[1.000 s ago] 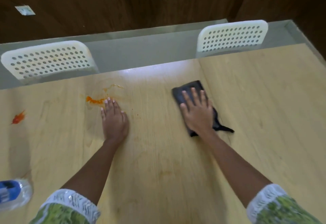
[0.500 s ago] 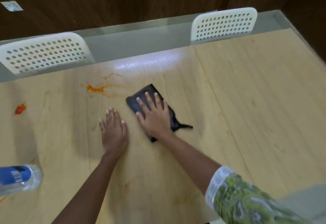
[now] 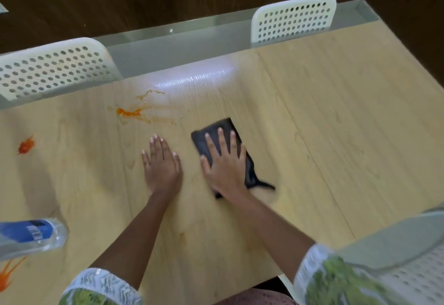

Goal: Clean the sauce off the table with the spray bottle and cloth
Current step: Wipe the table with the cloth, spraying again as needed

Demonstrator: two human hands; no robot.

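Head view: your right hand (image 3: 225, 163) presses the cloth (image 3: 217, 134) flat with spread fingers; your left hand (image 3: 162, 163) rests flat on the worktop (image 3: 336, 112), fingers together.

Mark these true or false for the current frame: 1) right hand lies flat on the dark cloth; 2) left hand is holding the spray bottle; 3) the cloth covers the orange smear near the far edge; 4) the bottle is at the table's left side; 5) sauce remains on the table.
1) True. The right hand presses flat on the cloth.
2) False. The left hand lies flat on the bare table; the spray bottle is apart from it.
3) False. The orange smear is uncovered, left of and beyond the cloth.
4) True.
5) True. A red spot also shows at far left.
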